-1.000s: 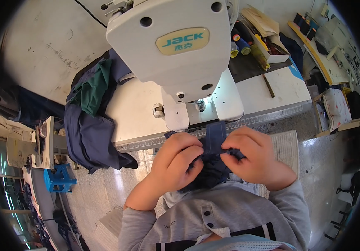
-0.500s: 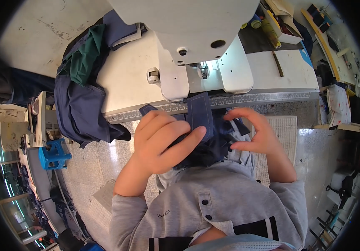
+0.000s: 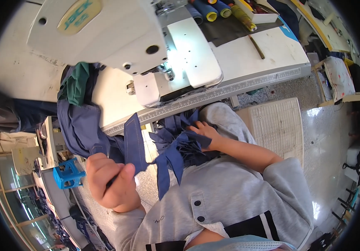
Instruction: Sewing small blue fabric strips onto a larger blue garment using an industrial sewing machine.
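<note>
My left hand (image 3: 113,180), low at the left, is closed on a navy stitched strip (image 3: 133,138) that stands up from it. My right hand (image 3: 207,138) reaches into a bunch of navy fabric pieces (image 3: 176,146) on my lap, its curled fingers gripping cloth and partly hidden by it. The white sewing machine head (image 3: 96,33) is above both hands, its lit plate (image 3: 196,58) just beyond the table's ruler edge (image 3: 255,80). Left of the plate, navy cloth (image 3: 77,121) and a green piece (image 3: 73,83) drape over the table.
Thread cones (image 3: 211,12), an open box (image 3: 261,16) and a thin stick (image 3: 256,47) lie at the table's back right. A blue stool (image 3: 68,175) stands at the left, a light gridded platform (image 3: 276,129) below right, and another worktable (image 3: 326,25) at the far right.
My left hand has moved down and leftward with the strip, away from the bunch. My right hand, open half a second ago, has gone into the bunch. The camera view has also shifted.
</note>
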The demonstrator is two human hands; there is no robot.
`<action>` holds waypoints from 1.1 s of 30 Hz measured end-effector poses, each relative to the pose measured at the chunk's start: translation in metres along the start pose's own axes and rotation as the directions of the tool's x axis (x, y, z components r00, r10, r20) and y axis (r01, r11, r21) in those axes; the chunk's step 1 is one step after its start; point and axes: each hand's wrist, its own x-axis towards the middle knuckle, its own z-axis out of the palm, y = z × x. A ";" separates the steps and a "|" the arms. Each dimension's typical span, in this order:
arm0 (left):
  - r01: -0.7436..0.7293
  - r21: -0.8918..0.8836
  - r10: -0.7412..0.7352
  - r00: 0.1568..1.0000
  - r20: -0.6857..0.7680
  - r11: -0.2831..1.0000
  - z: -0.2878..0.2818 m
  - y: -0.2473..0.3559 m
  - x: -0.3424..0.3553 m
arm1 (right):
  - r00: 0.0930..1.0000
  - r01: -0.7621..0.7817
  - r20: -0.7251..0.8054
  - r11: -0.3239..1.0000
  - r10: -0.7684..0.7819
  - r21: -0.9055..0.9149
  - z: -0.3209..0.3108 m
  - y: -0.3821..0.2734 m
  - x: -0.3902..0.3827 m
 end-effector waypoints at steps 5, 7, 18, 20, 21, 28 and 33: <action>0.007 0.104 0.006 0.991 -0.131 0.995 -0.013 -0.008 -0.005 | 0.877 0.320 -0.440 0.917 -0.192 0.237 -0.030 0.007 -0.023; -0.039 0.088 0.055 0.981 -0.188 0.995 -0.011 -0.014 0.001 | 0.864 0.400 -0.428 0.877 -0.264 0.267 -0.081 0.011 -0.051; -0.011 -0.475 0.136 0.964 0.229 0.880 0.145 0.038 0.014 | 0.715 -0.680 -0.457 0.374 0.529 -0.631 -0.186 0.096 -0.249; 0.011 -0.513 0.180 0.930 0.320 0.858 0.175 0.052 -0.010 | 0.621 -0.690 -0.340 0.287 0.707 -0.665 -0.148 0.120 -0.250; 0.032 -0.543 0.206 0.905 0.372 0.839 0.192 0.061 -0.020 | 0.609 -0.735 -0.369 0.325 0.702 -0.595 -0.108 0.151 -0.264; 0.169 -0.527 0.228 0.763 0.605 0.833 0.238 0.084 -0.083 | 0.634 -0.770 -0.118 0.612 0.764 -0.177 0.024 0.190 -0.255; 0.184 -0.465 0.123 0.823 0.555 0.866 0.189 0.054 -0.050 | 0.902 -0.426 0.006 0.888 0.432 0.172 -0.024 0.129 -0.226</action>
